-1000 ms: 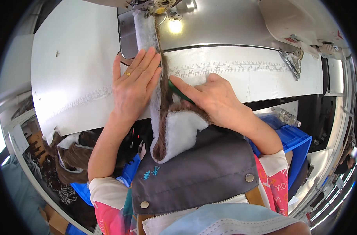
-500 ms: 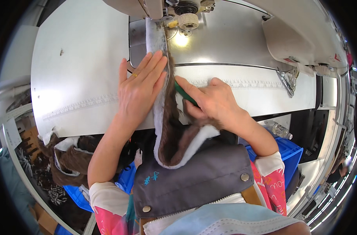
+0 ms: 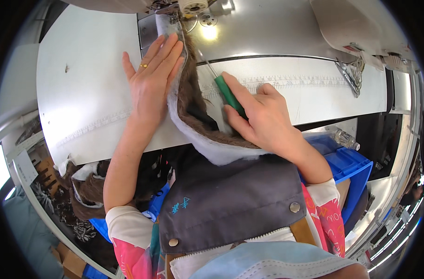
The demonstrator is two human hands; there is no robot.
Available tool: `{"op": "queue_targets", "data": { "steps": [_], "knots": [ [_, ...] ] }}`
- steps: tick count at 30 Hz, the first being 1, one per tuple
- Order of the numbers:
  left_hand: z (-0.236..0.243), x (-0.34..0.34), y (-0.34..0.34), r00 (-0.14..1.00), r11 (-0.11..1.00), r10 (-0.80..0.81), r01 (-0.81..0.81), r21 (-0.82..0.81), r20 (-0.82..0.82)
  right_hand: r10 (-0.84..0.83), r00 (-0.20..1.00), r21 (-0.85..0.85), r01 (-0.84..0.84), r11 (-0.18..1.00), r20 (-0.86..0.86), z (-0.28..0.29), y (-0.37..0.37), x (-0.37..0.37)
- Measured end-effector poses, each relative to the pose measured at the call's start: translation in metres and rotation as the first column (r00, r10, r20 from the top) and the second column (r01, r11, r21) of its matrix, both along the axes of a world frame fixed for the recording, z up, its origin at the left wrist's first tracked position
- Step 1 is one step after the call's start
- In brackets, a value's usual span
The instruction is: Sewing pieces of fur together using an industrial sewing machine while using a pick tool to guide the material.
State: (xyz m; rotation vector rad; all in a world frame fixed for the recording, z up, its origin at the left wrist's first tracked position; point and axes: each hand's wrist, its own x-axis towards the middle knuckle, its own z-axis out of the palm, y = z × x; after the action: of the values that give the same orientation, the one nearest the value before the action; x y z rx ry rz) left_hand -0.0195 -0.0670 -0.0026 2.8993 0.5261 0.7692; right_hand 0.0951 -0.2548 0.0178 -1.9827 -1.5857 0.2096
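A strip of brown fur with a white backing edge (image 3: pixel 189 122) runs from under the sewing machine's presser foot (image 3: pixel 174 17) down over the table's front edge to my lap. My left hand (image 3: pixel 152 76) lies flat on its white side, fingers stretched toward the foot, thumb spread out. My right hand (image 3: pixel 263 111) is closed round a green-handled awl (image 3: pixel 228 94), its thin metal shaft slanting up and left beside the fur. The lower part of the strip passes under my right wrist.
The white table (image 3: pixel 82 88) has ruler markings along it. At the right lie metal tweezers or snips (image 3: pixel 350 76). Below the edge are a blue bin (image 3: pixel 349 162), a clear plastic bottle (image 3: pixel 346 138) and, at left, a pile of brown fur pieces (image 3: pixel 87 190).
My left hand has slid forward with the fur strip toward the presser foot. My right hand has pulled slightly away from the fur, baring the awl's shaft. The strip's lower end has swung right.
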Motion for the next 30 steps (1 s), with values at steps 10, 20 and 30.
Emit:
{"op": "queue_targets", "data": {
  "steps": [10,20,30],
  "knots": [
    [0.014,-0.013,-0.02,0.996,0.995,-0.059,0.053,-0.084,-0.068,-0.164,0.986,0.003,0.164,0.986,0.03,-0.008,0.035,-0.018],
    [0.014,-0.02,-0.024,0.995,0.991,-0.048,0.037,-0.126,-0.082,0.174,0.985,-0.182,-0.169,0.969,0.015,0.011,0.01,-0.008],
    [0.007,-0.007,-0.011,0.998,0.99,-0.044,0.039,-0.135,-0.034,0.168,0.985,-0.192,-0.157,0.969,0.04,0.01,0.024,0.006]
  ]
}}
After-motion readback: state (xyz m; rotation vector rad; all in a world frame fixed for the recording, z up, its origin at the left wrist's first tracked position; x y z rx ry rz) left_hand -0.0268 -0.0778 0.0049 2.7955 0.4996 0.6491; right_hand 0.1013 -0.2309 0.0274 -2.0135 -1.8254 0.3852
